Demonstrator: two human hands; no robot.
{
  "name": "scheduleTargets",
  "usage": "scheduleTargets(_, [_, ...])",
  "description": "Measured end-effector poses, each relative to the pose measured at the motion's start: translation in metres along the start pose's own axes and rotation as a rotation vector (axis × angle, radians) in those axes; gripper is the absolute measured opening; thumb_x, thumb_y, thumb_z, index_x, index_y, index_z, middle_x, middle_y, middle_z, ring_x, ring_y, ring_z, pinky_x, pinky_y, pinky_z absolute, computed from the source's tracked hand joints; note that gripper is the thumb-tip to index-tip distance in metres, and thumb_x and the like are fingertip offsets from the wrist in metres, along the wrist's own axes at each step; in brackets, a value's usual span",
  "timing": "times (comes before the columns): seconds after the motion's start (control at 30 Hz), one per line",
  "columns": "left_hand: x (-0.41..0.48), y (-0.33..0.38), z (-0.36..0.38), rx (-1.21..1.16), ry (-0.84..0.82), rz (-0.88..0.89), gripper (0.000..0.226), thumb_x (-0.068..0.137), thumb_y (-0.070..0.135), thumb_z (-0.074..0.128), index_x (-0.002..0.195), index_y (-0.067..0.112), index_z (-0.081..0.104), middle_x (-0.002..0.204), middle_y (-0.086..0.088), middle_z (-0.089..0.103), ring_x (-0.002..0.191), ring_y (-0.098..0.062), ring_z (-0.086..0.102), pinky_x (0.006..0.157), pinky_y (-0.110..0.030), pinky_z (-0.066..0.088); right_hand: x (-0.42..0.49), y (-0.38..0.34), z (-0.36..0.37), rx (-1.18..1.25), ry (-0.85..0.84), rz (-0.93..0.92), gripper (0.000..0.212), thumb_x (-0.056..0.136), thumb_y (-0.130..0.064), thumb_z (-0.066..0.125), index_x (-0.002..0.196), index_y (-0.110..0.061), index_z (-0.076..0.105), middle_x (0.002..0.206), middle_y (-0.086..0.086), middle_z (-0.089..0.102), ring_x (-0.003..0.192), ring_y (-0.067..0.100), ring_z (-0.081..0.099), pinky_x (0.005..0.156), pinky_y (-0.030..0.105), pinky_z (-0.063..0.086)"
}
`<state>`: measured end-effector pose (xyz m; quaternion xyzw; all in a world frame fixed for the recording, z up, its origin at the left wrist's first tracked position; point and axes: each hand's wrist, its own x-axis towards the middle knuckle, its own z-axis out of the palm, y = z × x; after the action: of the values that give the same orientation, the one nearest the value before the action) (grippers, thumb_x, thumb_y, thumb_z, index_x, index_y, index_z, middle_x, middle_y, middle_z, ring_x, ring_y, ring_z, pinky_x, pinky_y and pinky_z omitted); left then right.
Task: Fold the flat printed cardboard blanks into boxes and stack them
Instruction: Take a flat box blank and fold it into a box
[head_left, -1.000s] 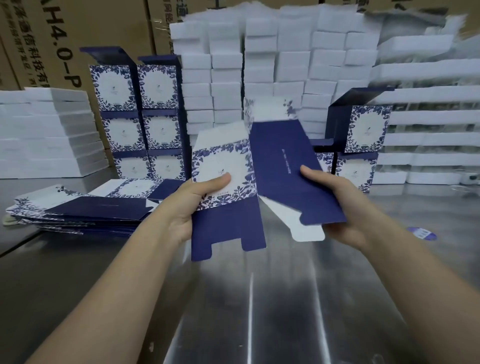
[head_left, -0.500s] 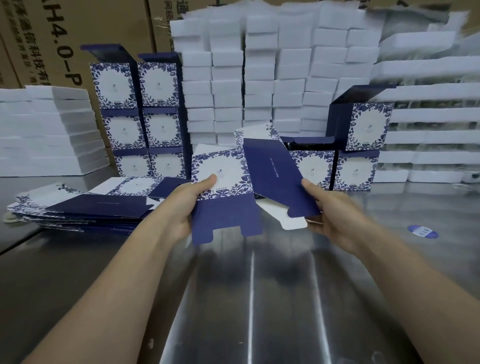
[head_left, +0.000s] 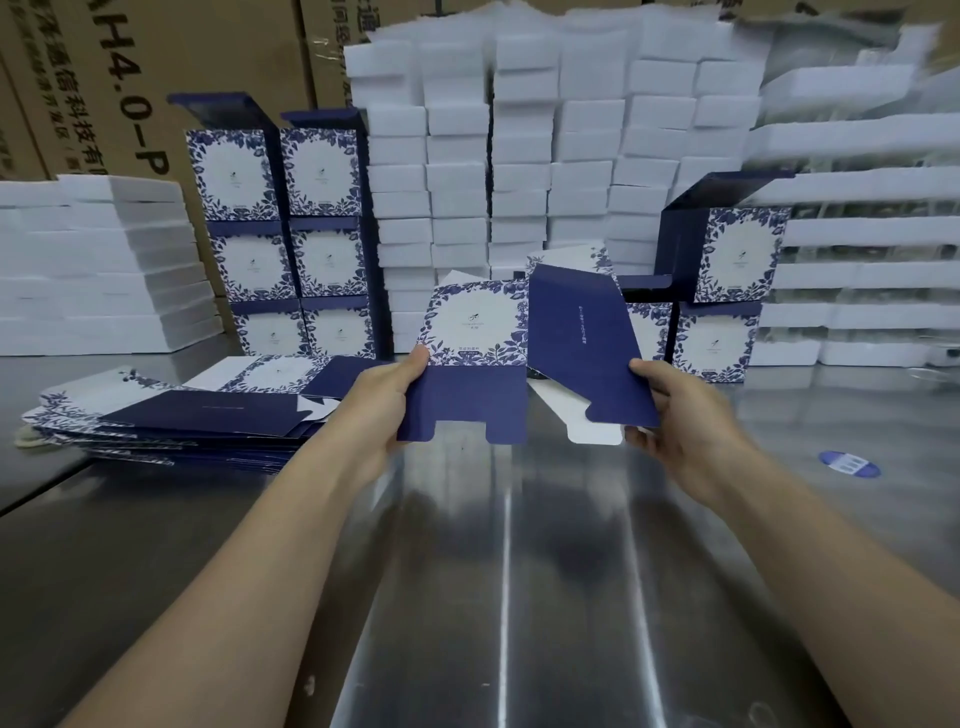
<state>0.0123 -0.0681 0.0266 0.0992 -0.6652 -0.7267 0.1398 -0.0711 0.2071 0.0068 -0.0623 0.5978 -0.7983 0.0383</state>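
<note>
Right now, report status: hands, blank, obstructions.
Left hand and right hand both grip the printed blank, partly opened above the steel table. Flat blanks piled left. Nothing obstructing.

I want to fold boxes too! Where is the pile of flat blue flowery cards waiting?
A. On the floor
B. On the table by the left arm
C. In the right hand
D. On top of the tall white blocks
B: the pile of flat blanks lies on the metal table, beside the left hand, which holds the blank being folded.
</note>
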Motion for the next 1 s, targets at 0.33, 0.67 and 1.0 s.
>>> scheduleTargets(0.33, [0.0,-0.002,0.004,-0.043,-0.016,-0.124,0.024,0.1,0.042,0.063,0.105,0.022,0.076,0.099,0.001,0.08,0.076,-0.018,0.076,0.057,-0.027,0.055,0.001,0.002,0.0,0.058,-0.094,0.008,0.028,0.103,-0.032,0.065,0.112,-0.007,0.076,0.107,0.007,0.081,0.085,0.026,0.081,0.057,0.043,0.063])
scheduleTargets(0.67, [-0.001,-0.002,-0.003,0.005,-0.076,-0.08,0.041,0.104,0.051,0.059,0.103,0.018,0.084,0.108,-0.007,0.081,0.088,-0.025,0.081,0.064,-0.034,0.064,0.0,0.005,0.0,0.018,-0.144,0.074,0.046,0.096,-0.053,0.068,0.123,-0.017,0.076,0.117,0.006,0.08,0.098,0.032,0.079,0.067,0.052,0.063])
scheduleTargets(1.0, [-0.005,0.0,0.007,-0.061,-0.045,-0.172,0.035,0.106,0.044,0.057,0.117,0.017,0.075,0.106,-0.005,0.082,0.087,-0.022,0.08,0.062,-0.033,0.063,-0.006,0.0,-0.004,-0.006,-0.109,0.106,0.035,0.101,-0.045,0.065,0.105,-0.014,0.08,0.104,0.009,0.082,0.082,0.026,0.081,0.053,0.041,0.062])
